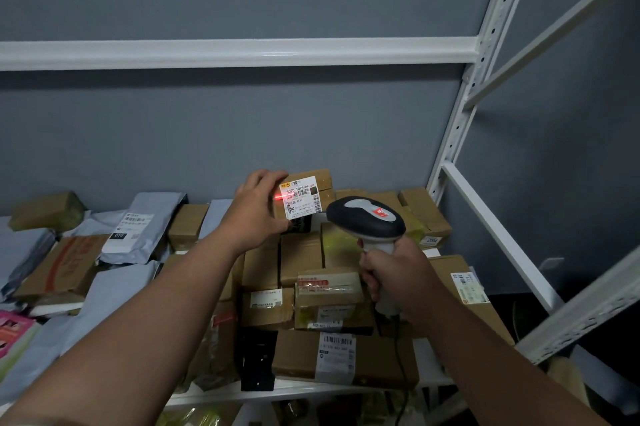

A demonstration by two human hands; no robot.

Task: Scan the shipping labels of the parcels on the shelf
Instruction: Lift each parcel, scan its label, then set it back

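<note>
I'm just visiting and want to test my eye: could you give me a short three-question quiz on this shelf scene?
1. True or false: the left hand grips the raised brown cardboard parcel.
2. Which hand holds the grey and black handheld scanner: A left, B right?
3. Fill in: the red scan line falls on the parcel's white ____.

Key: 1 true; 2 B; 3 shipping label.

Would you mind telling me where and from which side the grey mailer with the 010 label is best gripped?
Probably by its near bottom edge, from the front. The grey mailer lies flat and tilted atop the cardboard box, its soft lower end overhanging toward the shelf front, so fingers can pinch there without covering the white label.
</note>
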